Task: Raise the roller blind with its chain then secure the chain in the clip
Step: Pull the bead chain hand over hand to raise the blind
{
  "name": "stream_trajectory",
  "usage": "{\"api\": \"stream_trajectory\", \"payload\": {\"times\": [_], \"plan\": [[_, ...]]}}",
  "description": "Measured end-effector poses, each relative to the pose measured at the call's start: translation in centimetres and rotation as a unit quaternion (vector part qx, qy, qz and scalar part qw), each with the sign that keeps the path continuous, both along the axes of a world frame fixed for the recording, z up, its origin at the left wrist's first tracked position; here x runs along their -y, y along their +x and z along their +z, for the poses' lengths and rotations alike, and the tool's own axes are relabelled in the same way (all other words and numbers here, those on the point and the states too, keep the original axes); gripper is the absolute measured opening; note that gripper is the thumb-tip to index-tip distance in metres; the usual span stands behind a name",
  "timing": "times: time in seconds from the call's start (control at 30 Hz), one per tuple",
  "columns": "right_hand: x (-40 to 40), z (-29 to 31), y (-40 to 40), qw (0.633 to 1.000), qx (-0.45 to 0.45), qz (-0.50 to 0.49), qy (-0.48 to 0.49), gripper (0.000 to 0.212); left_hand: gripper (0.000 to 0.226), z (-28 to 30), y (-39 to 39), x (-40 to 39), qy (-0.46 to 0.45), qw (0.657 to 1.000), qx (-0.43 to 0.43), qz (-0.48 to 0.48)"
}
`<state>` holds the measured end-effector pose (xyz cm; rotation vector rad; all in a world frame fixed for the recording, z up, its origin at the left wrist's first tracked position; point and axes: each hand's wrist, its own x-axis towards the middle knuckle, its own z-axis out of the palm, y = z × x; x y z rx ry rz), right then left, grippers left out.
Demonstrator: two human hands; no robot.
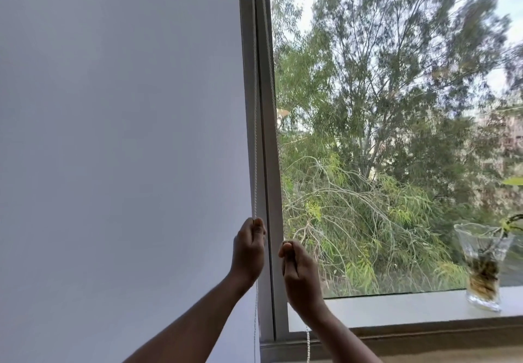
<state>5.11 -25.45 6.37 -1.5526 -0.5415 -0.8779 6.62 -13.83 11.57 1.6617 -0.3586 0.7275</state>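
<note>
A pale grey roller blind (121, 150) covers the whole left pane, down past the bottom of the view. Its white chain (255, 136) hangs in two strands along the grey window frame (268, 164). My left hand (248, 252) is closed around the left strand, beside the blind's right edge. My right hand (298, 272) pinches the right strand a little lower, just right of the frame. Both strands run on below my hands. No clip shows.
The right pane is uncovered and shows trees outside. A glass vase (484, 263) with a plant cutting stands on the white sill (396, 306) at the far right. A brownish ledge runs below the sill.
</note>
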Motion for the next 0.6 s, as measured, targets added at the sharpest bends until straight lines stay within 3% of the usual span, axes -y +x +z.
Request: {"api": "stream_trajectory", "payload": {"times": [0.1, 0.23, 0.27, 0.37, 0.47, 0.53, 0.6], "plan": [[0.0, -2.0, -0.1, 1.000, -0.013, -0.016, -0.010, 0.029, 0.029, 0.1, 0.4, -0.1, 0.005, 1.000, 0.015, 0.019], [0.0, -2.3, -0.3, 0.999, -0.015, -0.027, -0.021, 0.027, 0.009, 0.2, -0.2, 0.1, 0.022, 0.990, 0.079, 0.117], [0.0, -2.3, -0.3, 0.999, -0.015, -0.035, -0.028, 0.027, 0.016, 0.1, -0.4, 0.2, 0.033, 0.982, 0.104, 0.156], [-0.1, -2.5, -0.2, 0.998, -0.017, -0.048, -0.036, 0.029, 0.040, -0.3, -1.5, 0.4, 0.139, 0.917, 0.207, 0.310], [-0.5, -2.6, -0.3, 0.998, -0.017, -0.048, -0.037, 0.029, 0.036, -0.3, -2.6, 0.4, 0.273, 0.854, 0.299, 0.326], [-0.8, -2.7, -0.4, 0.998, -0.019, -0.047, -0.040, 0.031, 0.023, 0.1, -3.3, 0.7, 0.306, 0.860, 0.290, 0.288], [-1.0, -3.2, -0.3, 0.997, -0.023, -0.047, -0.055, 0.031, 0.012, 0.9, -4.0, 1.2, 0.228, 0.916, 0.256, 0.209]]}}
